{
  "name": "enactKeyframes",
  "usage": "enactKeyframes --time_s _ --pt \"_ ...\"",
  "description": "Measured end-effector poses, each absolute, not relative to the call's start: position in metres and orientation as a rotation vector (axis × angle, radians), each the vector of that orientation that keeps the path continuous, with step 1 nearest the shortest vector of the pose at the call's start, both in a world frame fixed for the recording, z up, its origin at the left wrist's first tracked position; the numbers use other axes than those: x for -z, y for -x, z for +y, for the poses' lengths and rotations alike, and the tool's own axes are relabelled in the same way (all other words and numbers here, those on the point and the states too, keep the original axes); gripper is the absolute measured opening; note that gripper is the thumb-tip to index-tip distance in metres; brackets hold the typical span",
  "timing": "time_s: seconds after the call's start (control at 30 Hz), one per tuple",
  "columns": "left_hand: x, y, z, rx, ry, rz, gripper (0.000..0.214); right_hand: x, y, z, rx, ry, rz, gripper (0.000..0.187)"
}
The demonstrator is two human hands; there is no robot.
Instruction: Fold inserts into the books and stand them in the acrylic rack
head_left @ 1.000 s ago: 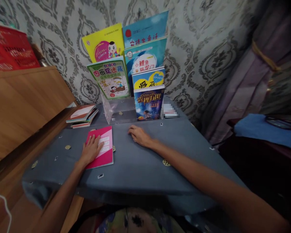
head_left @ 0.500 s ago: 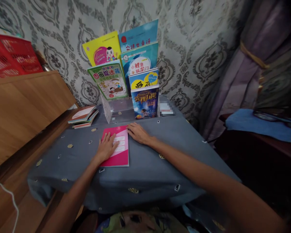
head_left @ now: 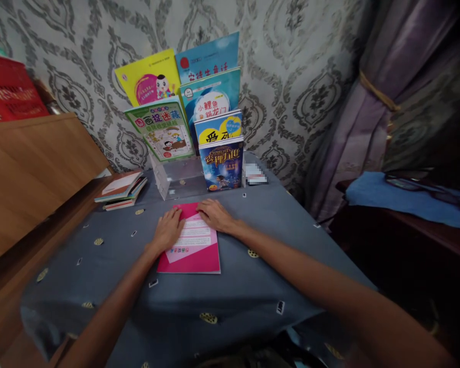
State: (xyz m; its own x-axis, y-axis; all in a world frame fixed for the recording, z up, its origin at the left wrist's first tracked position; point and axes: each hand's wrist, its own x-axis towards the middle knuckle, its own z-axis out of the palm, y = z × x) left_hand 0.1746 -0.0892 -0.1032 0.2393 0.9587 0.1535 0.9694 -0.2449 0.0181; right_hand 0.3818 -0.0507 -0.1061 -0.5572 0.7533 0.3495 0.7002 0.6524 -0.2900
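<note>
Head view: hands (head_left: 169, 229) (head_left: 215, 214) rest loosely spread on pink book (head_left: 195, 240); loaded bookstand (head_left: 160, 179) beyond, book stack (head_left: 121, 190) left.

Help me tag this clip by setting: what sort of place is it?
Probably a room in a home, judging by the patterned wallpaper, the tied-back curtain and the illustrated books standing upright on the cloth-covered table.

Apparently glasses (head_left: 421, 188) lie on blue cloth (head_left: 391, 201) near a curtain (head_left: 347, 143).
</note>
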Motion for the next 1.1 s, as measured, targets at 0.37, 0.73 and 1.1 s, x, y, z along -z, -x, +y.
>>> enactKeyframes --time_s 0.37,0.73,1.1 --pt "0.114 -0.140 -0.051 0.566 2.566 -1.561 0.038 0.105 -0.383 -0.052 -0.208 1.105 -2.438 0.022" --pt "0.120 -0.141 -0.048 0.587 2.529 -1.526 0.039 0.112 -0.382 -0.049 -0.279 1.060 -2.498 0.044" --pt "0.122 -0.140 -0.048 0.558 2.542 -1.552 0.040 0.108 -0.391 -0.056 -0.307 1.181 -2.474 0.043"
